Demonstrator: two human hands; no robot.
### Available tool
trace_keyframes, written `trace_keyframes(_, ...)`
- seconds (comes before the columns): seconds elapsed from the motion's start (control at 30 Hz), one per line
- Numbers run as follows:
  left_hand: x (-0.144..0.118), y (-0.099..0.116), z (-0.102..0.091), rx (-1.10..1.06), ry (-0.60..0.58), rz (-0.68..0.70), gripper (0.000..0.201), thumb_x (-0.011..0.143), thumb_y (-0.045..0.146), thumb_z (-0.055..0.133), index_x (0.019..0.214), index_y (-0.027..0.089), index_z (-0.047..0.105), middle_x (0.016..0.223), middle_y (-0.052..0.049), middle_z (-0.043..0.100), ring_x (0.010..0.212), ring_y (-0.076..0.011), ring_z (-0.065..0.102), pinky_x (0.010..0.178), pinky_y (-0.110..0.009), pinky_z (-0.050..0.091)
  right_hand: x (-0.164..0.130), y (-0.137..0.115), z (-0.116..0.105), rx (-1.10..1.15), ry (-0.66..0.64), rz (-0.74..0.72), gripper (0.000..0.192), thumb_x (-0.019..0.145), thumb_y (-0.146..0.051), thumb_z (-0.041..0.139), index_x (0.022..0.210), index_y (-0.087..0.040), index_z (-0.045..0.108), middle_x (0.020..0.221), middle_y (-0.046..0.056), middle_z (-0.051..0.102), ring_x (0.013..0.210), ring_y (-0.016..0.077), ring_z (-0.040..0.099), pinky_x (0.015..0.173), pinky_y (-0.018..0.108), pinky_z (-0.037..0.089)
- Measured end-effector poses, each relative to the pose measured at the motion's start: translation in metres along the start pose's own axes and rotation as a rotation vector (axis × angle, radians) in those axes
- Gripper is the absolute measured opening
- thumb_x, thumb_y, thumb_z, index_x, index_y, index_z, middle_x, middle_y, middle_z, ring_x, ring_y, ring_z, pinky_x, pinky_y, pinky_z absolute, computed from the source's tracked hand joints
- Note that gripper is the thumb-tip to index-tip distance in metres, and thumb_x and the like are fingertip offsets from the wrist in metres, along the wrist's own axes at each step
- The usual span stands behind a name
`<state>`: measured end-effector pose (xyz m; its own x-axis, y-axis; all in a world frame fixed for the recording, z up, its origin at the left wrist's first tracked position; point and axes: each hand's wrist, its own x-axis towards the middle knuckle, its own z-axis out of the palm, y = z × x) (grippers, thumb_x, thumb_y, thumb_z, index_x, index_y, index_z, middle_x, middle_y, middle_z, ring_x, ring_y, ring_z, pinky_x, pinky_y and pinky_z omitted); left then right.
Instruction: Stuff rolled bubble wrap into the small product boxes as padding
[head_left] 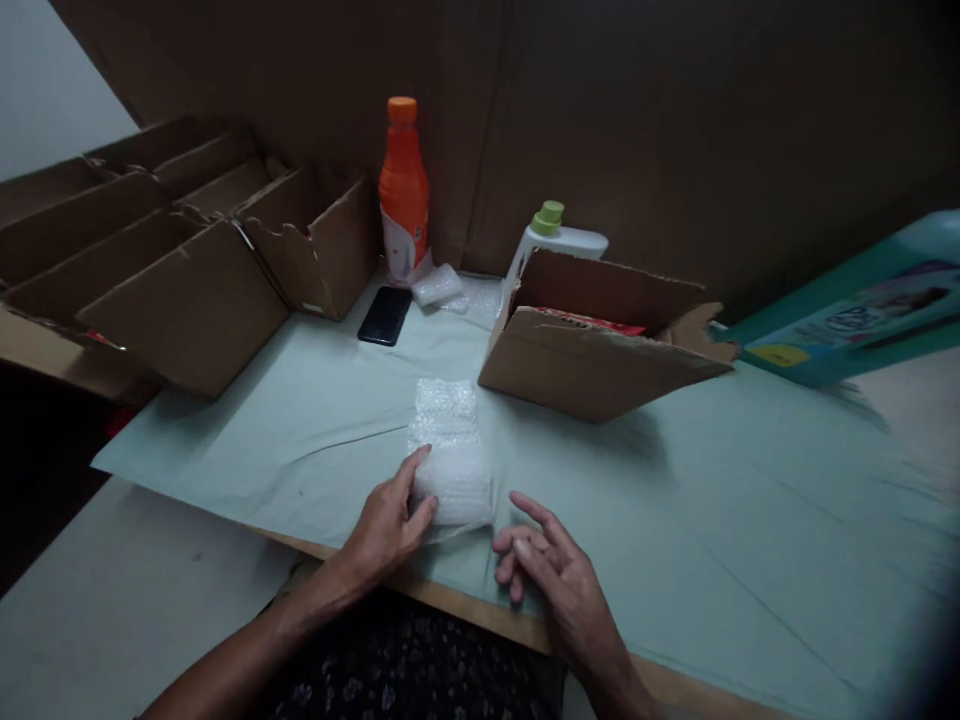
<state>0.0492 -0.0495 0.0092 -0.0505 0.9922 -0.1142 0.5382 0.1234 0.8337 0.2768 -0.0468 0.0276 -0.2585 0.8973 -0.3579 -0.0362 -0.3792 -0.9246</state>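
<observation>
A folded piece of bubble wrap (454, 485) lies on the pale green cloth near the table's front edge, its far end stretching away from me as a flatter strip. My left hand (386, 525) grips its left side, with thumb and index finger on top; the other fingers are mostly hidden. I cannot make out whether something is wrapped inside. My right hand (551, 570) hovers just right of the bubble wrap, apart from it and holding nothing. Its index finger is stretched out while the other fingers are loosely bent, the thumb close to them.
Divided cardboard boxes (202, 300) stand at left. Behind are a black phone (385, 316), an orange bottle (405, 190) and more bubble wrap (439, 287). An open cardboard box (600, 370) holds red packets, a green-capped white bottle (562, 240) behind it. A teal bottle (855, 310) tilts at right.
</observation>
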Motion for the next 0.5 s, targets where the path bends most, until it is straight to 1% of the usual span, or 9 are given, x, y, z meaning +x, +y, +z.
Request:
trace_keyframes(0.07,0.009,0.002,-0.005,0.006,-0.073,-0.052,0.068,0.087,0.027,0.053,0.152,0.011,0.038,0.061,0.007,0.049,0.055,-0.0141,0.045,0.058,-0.026,0.034,-0.002,0.000,-0.003,-0.285,0.034,-0.248,0.031,0.094,-0.035,0.064,0.123,-0.023,0.064,0.078,0.001,0.070,0.062,0.0135,0.064,0.056,0.026,0.053)
trace_keyframes(0.1,0.011,0.003,-0.007,0.007,-0.096,-0.059,0.070,0.087,0.027,0.053,0.152,0.010,0.037,0.060,0.008,0.047,0.056,-0.0141,0.044,0.058,-0.026,0.032,-0.002,0.000,-0.004,-0.437,0.030,-0.401,0.024,0.094,-0.028,0.063,0.118,-0.024,0.066,0.079,0.001,0.070,0.065,0.0142,0.066,0.061,0.027,0.054)
trace_keyframes(0.17,0.013,0.002,-0.009,0.006,-0.118,-0.066,0.070,0.087,0.027,0.052,0.153,0.011,0.035,0.061,0.008,0.045,0.056,-0.0139,0.043,0.058,-0.026,0.030,0.001,-0.002,-0.004,-0.709,0.008,-0.711,0.024,0.093,-0.016,0.062,0.115,-0.024,0.067,0.086,0.003,0.073,0.075,0.0163,0.068,0.070,0.030,0.056)
trace_keyframes(0.2,0.013,0.002,-0.010,0.006,-0.125,-0.067,0.070,0.087,0.027,0.052,0.153,0.012,0.035,0.061,0.008,0.045,0.057,-0.0139,0.043,0.059,-0.026,0.030,0.003,-0.003,-0.003,-0.816,-0.006,-0.832,0.027,0.092,-0.012,0.061,0.116,-0.023,0.067,0.091,0.004,0.074,0.079,0.0173,0.068,0.072,0.031,0.056)
trace_keyframes(0.23,0.013,0.002,-0.010,0.009,-0.130,-0.064,0.069,0.087,0.027,0.052,0.152,0.012,0.036,0.062,0.008,0.045,0.057,-0.0138,0.043,0.059,-0.026,0.030,0.005,-0.004,-0.003,-0.904,-0.010,-0.921,0.029,0.091,-0.009,0.060,0.117,-0.022,0.066,0.096,0.006,0.074,0.083,0.0183,0.068,0.074,0.033,0.055)
trace_keyframes(0.3,0.012,0.001,-0.009,0.031,-0.136,-0.051,0.066,0.087,0.026,0.052,0.151,0.014,0.039,0.062,0.008,0.045,0.058,-0.0139,0.043,0.059,-0.025,0.031,0.009,-0.007,-0.002,-1.034,0.000,-1.027,0.030,0.091,-0.006,0.058,0.115,-0.020,0.066,0.103,0.009,0.073,0.092,0.0202,0.067,0.078,0.035,0.054)
trace_keyframes(0.37,0.013,0.000,-0.008,0.066,-0.148,-0.035,0.065,0.087,0.025,0.053,0.151,0.016,0.040,0.062,0.007,0.046,0.058,-0.0142,0.044,0.060,-0.025,0.033,0.012,-0.008,0.000,-1.124,-0.025,-1.100,0.029,0.091,-0.005,0.055,0.113,-0.019,0.067,0.109,0.010,0.072,0.101,0.0221,0.065,0.084,0.037,0.052)
trace_keyframes(0.43,0.016,-0.002,-0.006,0.110,-0.169,-0.024,0.065,0.087,0.024,0.054,0.151,0.017,0.040,0.062,0.007,0.048,0.057,-0.0147,0.046,0.060,-0.026,0.036,0.017,-0.006,0.002,-1.195,-0.099,-1.167,0.028,0.093,-0.007,0.053,0.112,-0.020,0.068,0.114,0.010,0.073,0.111,0.0241,0.063,0.091,0.040,0.049)
trace_keyframes(0.5,0.019,-0.005,-0.005,0.150,-0.186,-0.008,0.067,0.087,0.023,0.055,0.152,0.017,0.038,0.062,0.007,0.052,0.057,-0.0153,0.049,0.061,-0.026,0.039,0.024,-0.001,0.006,-1.274,-0.170,-1.179,0.027,0.095,-0.011,0.052,0.115,-0.019,0.068,0.121,0.009,0.073,0.120,0.0259,0.059,0.096,0.042,0.045)
